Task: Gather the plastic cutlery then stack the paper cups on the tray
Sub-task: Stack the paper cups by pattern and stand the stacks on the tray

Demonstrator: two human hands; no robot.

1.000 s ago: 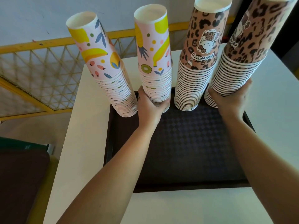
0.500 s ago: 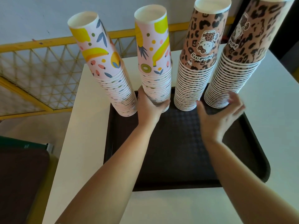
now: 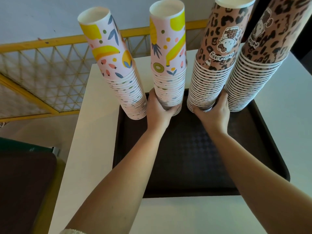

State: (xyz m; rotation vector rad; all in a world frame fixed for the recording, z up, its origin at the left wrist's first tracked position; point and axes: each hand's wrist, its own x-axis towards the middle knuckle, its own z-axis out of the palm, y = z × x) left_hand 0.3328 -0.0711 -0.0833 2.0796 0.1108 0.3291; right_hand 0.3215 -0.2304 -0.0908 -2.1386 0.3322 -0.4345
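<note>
Since half a second ago the right hand (image 3: pixel 213 114) has moved from open air onto the inner leopard stack (image 3: pixel 212 78), fingers curled round its base. Across the tray (image 3: pixel 263 149) from the left: outer fruit stack (image 3: pixel 125 85) untouched, left hand (image 3: pixel 159 110) gripping the inner fruit stack (image 3: pixel 168 78), outer leopard stack (image 3: pixel 253 78) free. Stacking seems nearly done; next probably calls for squaring columns. No cutlery visible.

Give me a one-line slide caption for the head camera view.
Left hand and right hand grip two of four cup stacks on a dark tray.
</note>
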